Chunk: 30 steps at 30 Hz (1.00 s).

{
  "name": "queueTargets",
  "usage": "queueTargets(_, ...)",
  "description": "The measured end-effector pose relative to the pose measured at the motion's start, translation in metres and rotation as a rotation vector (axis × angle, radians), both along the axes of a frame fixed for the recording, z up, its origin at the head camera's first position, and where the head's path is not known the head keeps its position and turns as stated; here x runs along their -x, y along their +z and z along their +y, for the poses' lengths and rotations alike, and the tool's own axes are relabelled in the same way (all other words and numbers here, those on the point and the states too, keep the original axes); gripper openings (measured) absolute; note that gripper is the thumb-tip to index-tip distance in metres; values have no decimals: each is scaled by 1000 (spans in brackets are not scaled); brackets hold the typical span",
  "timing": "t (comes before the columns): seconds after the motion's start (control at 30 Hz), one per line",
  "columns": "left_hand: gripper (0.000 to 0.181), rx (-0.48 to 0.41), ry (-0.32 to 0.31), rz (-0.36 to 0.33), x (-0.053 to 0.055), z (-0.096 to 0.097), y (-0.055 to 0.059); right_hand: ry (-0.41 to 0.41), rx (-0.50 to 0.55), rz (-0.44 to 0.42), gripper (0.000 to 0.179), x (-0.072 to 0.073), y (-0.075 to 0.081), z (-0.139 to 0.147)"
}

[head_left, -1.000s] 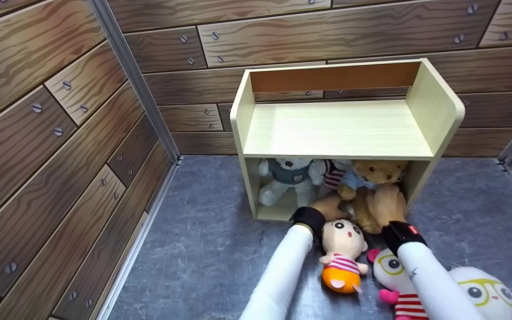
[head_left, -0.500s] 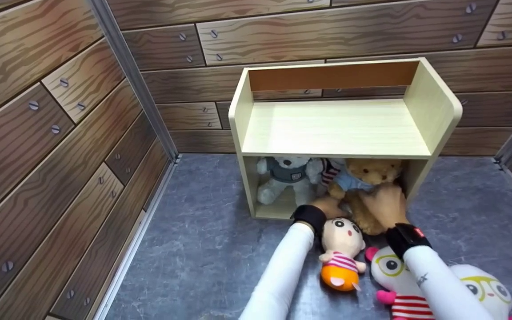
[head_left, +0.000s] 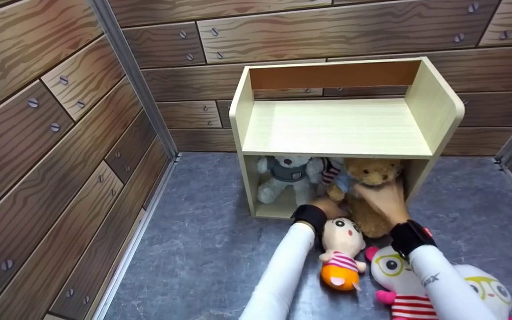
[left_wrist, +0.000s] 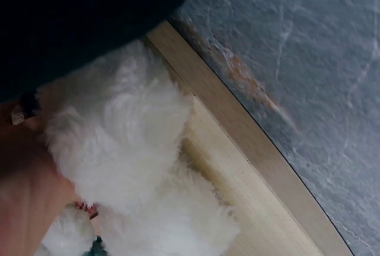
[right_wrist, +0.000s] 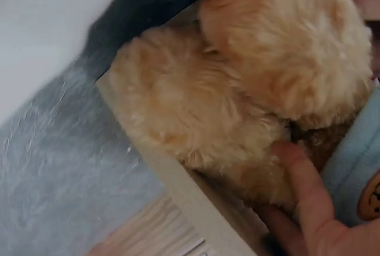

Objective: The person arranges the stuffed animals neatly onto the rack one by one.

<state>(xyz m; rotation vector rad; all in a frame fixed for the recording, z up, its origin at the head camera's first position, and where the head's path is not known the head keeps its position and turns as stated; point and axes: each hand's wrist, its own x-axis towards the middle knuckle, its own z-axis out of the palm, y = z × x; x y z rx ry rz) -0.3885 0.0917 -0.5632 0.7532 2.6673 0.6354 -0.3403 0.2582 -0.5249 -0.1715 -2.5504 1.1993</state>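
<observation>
A brown teddy bear (head_left: 374, 171) in a light blue top sits at the right end of the shelf's lower compartment, legs out over its front edge. My right hand (head_left: 387, 202) holds it at the chest; a finger (right_wrist: 306, 187) presses into its fur in the right wrist view. My left hand (head_left: 329, 207) is low at the compartment's front, between the bear and a white plush dog (head_left: 286, 178) in a grey-green top. In the left wrist view it lies beside white fur (left_wrist: 124, 125); its fingertips are hidden. Just below it, a doll (head_left: 341, 251) with orange bottoms lies on the floor.
The pale wooden shelf unit (head_left: 336, 129) stands near a plank-patterned wall. Behind the plush toys shows a striped toy (head_left: 329, 171). Two dolls in yellow glasses, a pink-eared one (head_left: 389, 266) and a white-headed one (head_left: 489, 289), lie on the grey floor (head_left: 185, 249) at lower right.
My right hand has turned, its fingers shifting up and left across the bear's chest. The bear has moved slightly left. My left hand has barely moved.
</observation>
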Motion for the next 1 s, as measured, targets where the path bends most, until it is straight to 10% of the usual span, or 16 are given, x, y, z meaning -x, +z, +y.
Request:
queueTargets(0.2, 30, -51, 3, -2, 3, 1, -1, -42, 136, 64, 99, 8, 5, -4)
queueTargets(0.47, 31, -235, 62, -43, 15, 2, 3, -100, 19, 210, 65, 13, 0, -7)
queueTargets(0.7, 61, -392, 196, 333, 22, -3, 14, -86, 24, 262, 58, 14, -6, -8)
queueTargets(1.0, 66, 36, 79, 646, 25, 3, 30, -75, -4, 319, 49, 11, -15, -5)
